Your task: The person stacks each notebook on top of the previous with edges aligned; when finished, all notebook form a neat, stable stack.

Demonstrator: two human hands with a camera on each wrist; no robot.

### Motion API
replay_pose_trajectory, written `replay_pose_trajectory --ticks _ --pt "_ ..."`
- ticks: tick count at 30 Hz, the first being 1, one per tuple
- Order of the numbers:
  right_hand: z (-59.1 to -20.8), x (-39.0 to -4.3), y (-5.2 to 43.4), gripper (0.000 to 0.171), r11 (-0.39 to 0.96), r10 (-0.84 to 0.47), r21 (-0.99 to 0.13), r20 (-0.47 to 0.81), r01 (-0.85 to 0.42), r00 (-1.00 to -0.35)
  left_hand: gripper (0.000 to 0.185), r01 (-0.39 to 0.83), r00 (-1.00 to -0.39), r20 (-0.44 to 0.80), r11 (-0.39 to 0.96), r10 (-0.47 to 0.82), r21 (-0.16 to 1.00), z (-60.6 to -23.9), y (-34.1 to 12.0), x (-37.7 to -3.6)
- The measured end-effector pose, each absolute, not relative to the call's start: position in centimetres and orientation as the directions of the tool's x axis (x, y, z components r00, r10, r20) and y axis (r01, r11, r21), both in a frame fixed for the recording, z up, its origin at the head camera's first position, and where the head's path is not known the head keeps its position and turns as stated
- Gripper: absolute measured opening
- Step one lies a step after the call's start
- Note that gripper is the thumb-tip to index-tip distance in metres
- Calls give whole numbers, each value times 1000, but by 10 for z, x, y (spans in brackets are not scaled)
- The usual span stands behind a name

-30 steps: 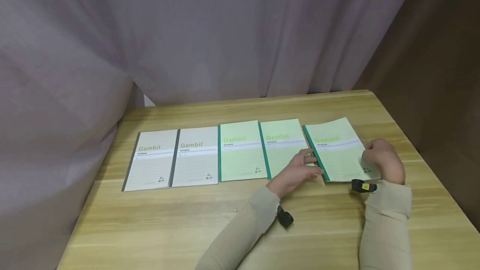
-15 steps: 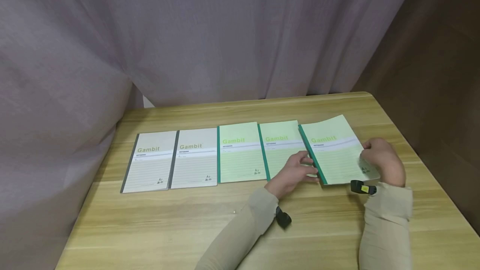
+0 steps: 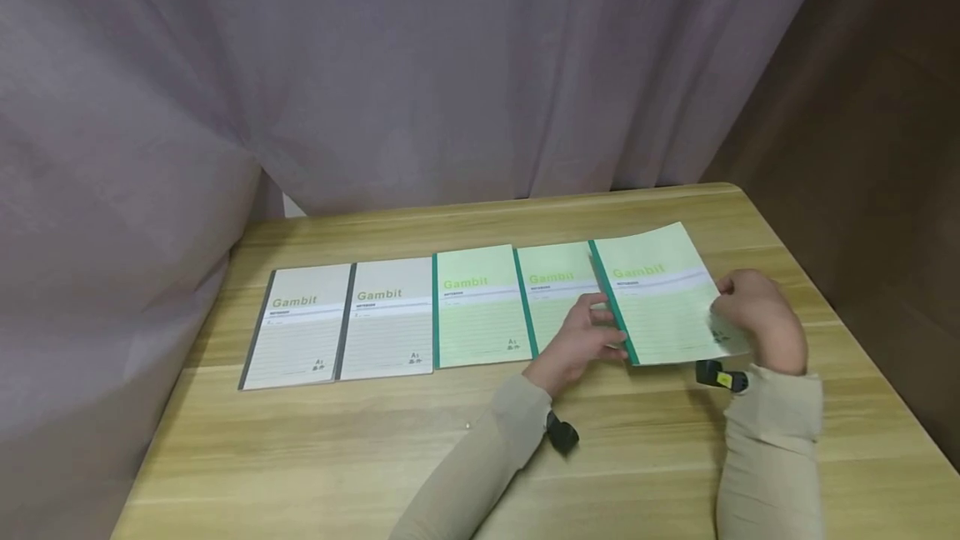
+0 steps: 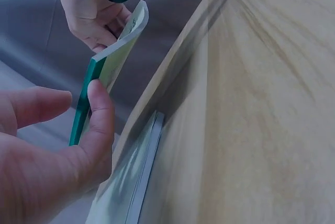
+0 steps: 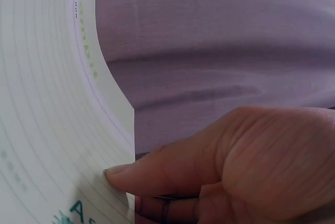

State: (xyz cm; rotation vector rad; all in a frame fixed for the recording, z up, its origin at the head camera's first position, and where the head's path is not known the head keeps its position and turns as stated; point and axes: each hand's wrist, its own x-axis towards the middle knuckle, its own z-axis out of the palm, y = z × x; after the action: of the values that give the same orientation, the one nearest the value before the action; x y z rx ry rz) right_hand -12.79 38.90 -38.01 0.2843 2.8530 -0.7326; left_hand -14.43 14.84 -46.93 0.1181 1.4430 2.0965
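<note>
On the wooden table (image 3: 315,440), both hands hold a pale-green, green-spined notebook (image 3: 660,307).

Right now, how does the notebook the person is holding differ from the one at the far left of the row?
The held notebook has a pale green cover with a green spine; the far-left notebook is grey-white with a grey spine. The held one is lifted off the table, gripped by the left hand and right hand, overlapping its neighbour; the far-left one lies flat, untouched. Both carry the same "Gambit" cover design and look alike in size.
</note>
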Motion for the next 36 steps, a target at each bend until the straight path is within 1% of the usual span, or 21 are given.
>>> replay_pose_trajectory --ticks 4,8,13,19,28,36 --pt "-381 -131 383 34 866 121 -457 -203 203 -972 58 -404 -837 -253 -237 485 884 -468 144 -147" --pt "-383 -133 377 28 871 107 -462 -157 169 -982 58 -383 -849 -241 -233 471 894 -466 139 -151" --pt "-383 -134 369 25 871 114 -462 -142 168 -983 60 -364 -849 -223 -224 479 904 -465 131 -156" --pt "-380 -135 360 25 867 113 -470 -138 165 -984 61 -354 -839 -212 -206 501 912 -463 120 -162" --pt "-384 -132 359 37 828 84 -544 -116 134 -990 61 -374 -830 -224 -214 510 902 -458 108 -167" --pt "-387 -141 349 36 824 66 -554 -120 122 -991 58 -352 -832 -209 -199 514 915 -454 92 -179"
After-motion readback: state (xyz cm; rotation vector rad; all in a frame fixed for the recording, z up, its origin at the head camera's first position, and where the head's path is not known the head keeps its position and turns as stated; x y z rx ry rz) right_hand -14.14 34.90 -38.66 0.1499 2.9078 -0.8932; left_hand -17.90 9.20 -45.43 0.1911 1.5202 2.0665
